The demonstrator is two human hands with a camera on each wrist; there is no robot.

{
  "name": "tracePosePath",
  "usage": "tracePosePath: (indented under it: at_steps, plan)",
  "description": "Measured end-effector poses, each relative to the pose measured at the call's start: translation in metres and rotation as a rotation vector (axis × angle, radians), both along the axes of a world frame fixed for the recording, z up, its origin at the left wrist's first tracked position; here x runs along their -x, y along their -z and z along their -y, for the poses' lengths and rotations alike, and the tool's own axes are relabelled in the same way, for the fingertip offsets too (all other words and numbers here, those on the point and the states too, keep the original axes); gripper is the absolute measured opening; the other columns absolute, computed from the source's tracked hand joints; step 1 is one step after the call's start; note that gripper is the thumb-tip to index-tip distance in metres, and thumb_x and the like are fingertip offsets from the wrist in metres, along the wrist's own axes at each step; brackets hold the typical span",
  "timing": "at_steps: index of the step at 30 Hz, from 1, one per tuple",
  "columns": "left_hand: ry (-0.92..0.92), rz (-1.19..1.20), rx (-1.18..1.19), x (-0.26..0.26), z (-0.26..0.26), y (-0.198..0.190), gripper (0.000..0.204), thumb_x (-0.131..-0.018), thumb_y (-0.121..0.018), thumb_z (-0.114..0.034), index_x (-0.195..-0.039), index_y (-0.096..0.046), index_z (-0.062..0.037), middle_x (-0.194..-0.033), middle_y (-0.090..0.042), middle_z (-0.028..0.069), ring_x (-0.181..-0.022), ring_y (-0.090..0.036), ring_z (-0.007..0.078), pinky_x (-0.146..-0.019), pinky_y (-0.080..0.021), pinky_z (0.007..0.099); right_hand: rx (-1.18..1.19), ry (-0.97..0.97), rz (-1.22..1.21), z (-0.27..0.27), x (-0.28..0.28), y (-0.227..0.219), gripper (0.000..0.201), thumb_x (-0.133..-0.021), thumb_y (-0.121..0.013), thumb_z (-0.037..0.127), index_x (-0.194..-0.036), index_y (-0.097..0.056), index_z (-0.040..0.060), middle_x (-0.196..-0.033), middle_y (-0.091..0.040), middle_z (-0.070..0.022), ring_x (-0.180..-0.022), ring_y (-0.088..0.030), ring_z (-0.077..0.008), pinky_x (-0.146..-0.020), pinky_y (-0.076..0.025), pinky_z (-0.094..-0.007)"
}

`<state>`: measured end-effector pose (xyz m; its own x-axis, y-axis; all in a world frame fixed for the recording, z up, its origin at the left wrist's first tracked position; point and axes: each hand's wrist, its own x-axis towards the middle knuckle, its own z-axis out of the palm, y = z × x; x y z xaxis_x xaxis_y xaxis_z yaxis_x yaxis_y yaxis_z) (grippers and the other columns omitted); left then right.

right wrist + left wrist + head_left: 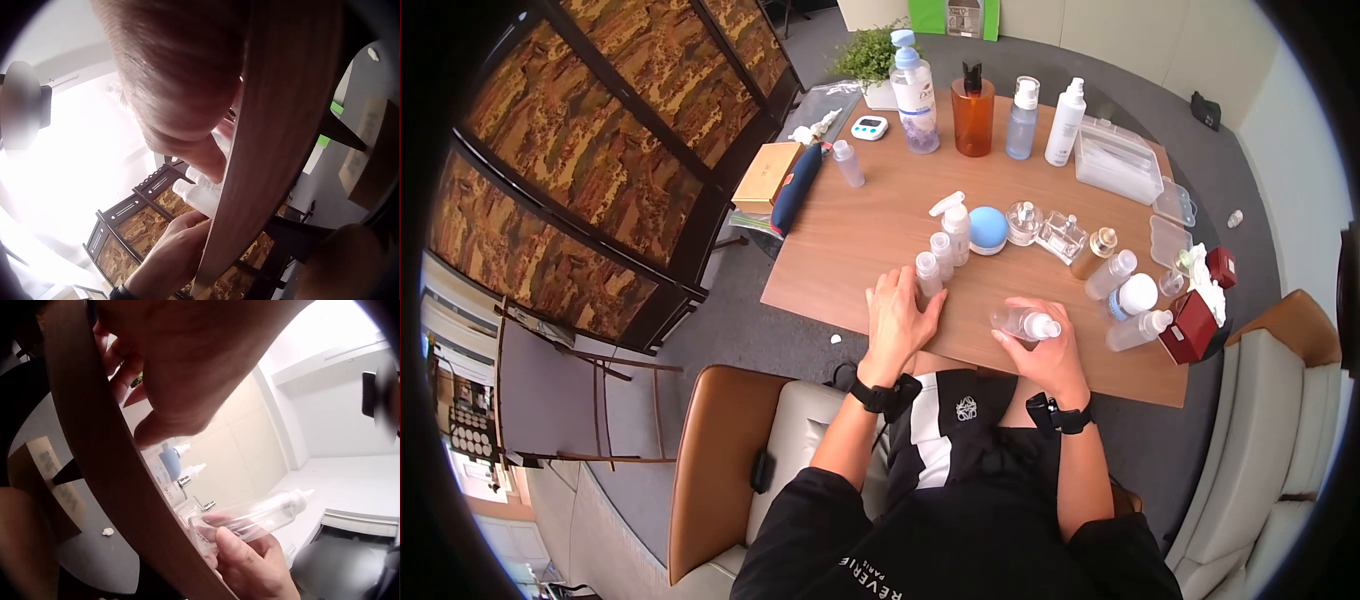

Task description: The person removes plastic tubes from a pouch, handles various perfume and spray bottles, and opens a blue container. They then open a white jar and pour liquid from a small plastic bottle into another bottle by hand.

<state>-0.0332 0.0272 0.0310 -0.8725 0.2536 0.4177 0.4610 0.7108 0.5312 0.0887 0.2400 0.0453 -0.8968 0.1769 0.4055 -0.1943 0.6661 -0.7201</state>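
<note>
My right hand (1050,350) holds a clear spray bottle (1018,322) with a white top, tilted over the near edge of the table. In the left wrist view its thumb and fingers (234,547) wrap the lower half of the clear bottle (269,515), whose nozzle points up to the right. My left hand (897,315) rests at the table edge, thumb and forefinger spread beside the base of a small frosted bottle (927,272). Behind that bottle stand another small frosted bottle (942,257) and a white-topped pump bottle (956,232).
A blue-lidded jar (988,229), perfume bottles (1062,237) and several more bottles curve off to the right. Large pump bottles (915,105) and a clear plastic box (1115,160) line the back. A wooden box (767,178) and dark blue pouch (797,190) lie left.
</note>
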Motion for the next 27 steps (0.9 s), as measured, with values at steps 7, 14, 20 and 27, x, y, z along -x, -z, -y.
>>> tracePosePath:
  at_steps: [7,14,20,27]
  plan:
    - [0.137,0.031,0.07,0.075,0.048,0.005,0.038,-0.08,-0.089,-0.028,-0.087,-0.061,-0.002,-0.077,-0.064,0.0138,-0.079,-0.061,0.0364,-0.071,-0.049,0.0487,-0.014,-0.021,-0.001,-0.003,-0.001,0.003,0.043,-0.082,-0.088,0.02,-0.118,-0.07,0.0074,-0.109,-0.075,-0.0115,-0.105,-0.068,-0.036,-0.097,-0.05,-0.0454]
    - [0.151,0.069,0.122,0.164,0.103,0.005,0.041,-0.086,-0.088,-0.03,-0.091,-0.059,-0.0011,-0.074,-0.064,0.0122,-0.07,-0.062,0.0338,-0.064,-0.048,0.0481,-0.009,-0.014,-0.015,-0.003,0.001,0.001,0.042,-0.081,-0.088,0.02,-0.117,-0.07,0.0073,-0.107,-0.075,-0.0121,-0.102,-0.068,-0.0371,-0.096,-0.05,-0.0459]
    - [0.125,0.077,0.066,0.18,0.099,-0.005,0.042,-0.086,-0.088,-0.029,-0.09,-0.057,-0.0008,-0.071,-0.061,0.0117,-0.068,-0.059,0.0318,-0.062,-0.049,0.0459,-0.007,-0.012,-0.011,-0.001,0.001,0.001,0.042,-0.081,-0.088,0.019,-0.117,-0.071,0.0073,-0.107,-0.075,-0.0119,-0.101,-0.068,-0.0371,-0.096,-0.05,-0.0454]
    - [0.013,-0.067,0.046,0.193,0.094,0.015,0.048,-0.082,-0.089,-0.032,-0.074,-0.051,-0.0039,-0.067,-0.059,0.0128,-0.071,-0.058,0.0335,-0.064,-0.048,0.0474,-0.008,-0.015,-0.012,-0.003,0.001,0.003,0.042,-0.08,-0.088,0.017,-0.117,-0.071,0.007,-0.109,-0.075,-0.0121,-0.103,-0.067,-0.0379,-0.095,-0.05,-0.0451]
